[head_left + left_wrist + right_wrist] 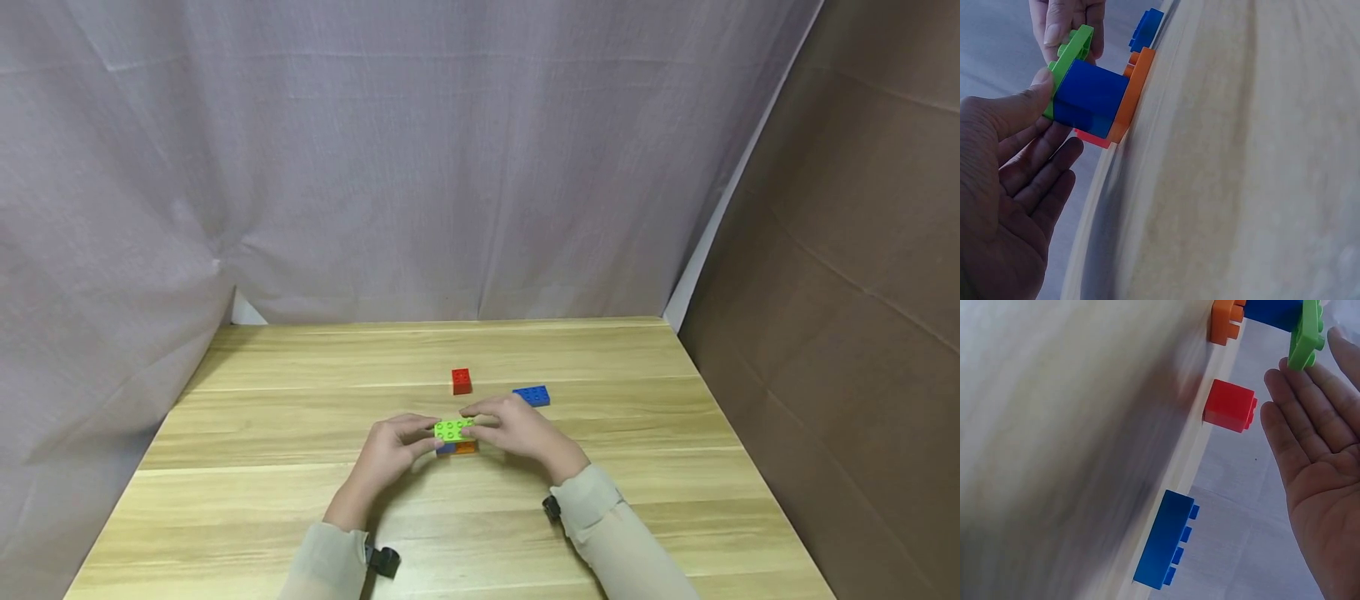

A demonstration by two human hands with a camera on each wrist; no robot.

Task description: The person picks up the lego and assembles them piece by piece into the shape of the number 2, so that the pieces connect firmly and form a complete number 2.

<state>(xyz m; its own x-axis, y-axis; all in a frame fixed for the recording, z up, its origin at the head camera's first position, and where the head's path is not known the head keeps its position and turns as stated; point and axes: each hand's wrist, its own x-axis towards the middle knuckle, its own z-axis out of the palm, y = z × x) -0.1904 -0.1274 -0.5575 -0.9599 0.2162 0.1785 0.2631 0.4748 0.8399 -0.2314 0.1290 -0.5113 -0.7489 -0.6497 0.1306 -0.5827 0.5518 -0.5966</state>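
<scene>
A light green building brick [453, 430] lies across a blue brick [1091, 97], overhanging it on the right. That blue brick stands on one end of an orange brick [1135, 94], which rests on the table. My left hand [387, 450] pinches the green brick's left end between thumb and fingers; its other fingers are loosely bent below. Around the overhanging right end is my right hand [521, 429], thumb in front and fingers behind. In the right wrist view its fingers are nearly straight, with the thumb apart from the green brick.
A red brick [461, 382] sits on the wooden table [300, 500] behind the stack. Another blue brick [534, 396] lies right of it, partly covered by my right hand in the head view. Grey cloth [375, 167] hangs behind the table, brown cloth [847, 250] on the right.
</scene>
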